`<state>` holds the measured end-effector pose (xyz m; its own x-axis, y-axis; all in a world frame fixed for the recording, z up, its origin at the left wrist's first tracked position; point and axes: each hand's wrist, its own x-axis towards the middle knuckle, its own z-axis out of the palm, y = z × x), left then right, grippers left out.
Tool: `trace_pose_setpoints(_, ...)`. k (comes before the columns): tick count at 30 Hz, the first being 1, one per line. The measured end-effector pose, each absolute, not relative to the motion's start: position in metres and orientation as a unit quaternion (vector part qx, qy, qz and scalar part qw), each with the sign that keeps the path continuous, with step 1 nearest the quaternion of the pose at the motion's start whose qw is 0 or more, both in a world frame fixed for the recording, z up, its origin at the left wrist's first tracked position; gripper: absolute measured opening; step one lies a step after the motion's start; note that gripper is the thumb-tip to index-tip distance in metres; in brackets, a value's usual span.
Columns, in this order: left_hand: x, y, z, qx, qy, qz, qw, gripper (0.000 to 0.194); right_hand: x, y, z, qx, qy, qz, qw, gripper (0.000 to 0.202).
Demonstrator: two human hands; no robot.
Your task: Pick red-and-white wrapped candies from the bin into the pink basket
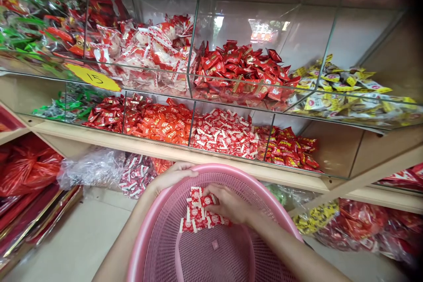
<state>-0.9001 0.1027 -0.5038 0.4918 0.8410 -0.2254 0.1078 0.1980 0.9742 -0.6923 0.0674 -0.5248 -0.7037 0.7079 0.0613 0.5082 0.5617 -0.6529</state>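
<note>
A pink plastic basket point(152, 229) with mesh walls is tilted towards me below the shelf. My left hand point(176, 174) grips its far left rim, fingers over the edge. Inside lies a small pile of red-and-white wrapped candies point(195, 215) against the far wall. My right hand point(228, 202) reaches in over them, its thumb and fingers closed around a wrapped candy point(208, 200) at the top of the pile. Just above the basket, a shelf compartment holds a heap of similar red-and-white candies point(224, 134).
Clear-fronted shelf bins hold red packets point(244, 70), yellow packets point(337, 79) and orange-red candies point(165, 121). A yellow tag point(94, 77) reading 15 hangs on the upper bins. The wooden shelf edge point(291, 176) runs close behind the basket. Bagged goods point(360, 218) lie beneath.
</note>
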Motion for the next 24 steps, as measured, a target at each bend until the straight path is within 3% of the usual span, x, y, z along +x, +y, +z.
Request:
trace_pose_setpoints(17,-0.901,0.104,-0.504,0.572,0.441,0.268,0.638,0.035,-0.668,0.077,-0.514,-0.428,-0.835,0.281,0.203,0.019)
trace_pose_setpoints(24,-0.900,0.104,-0.504,0.572,0.443,0.269,0.636,0.033,-0.652,0.072,-0.519,-0.444,-0.859,0.242,0.086,0.019)
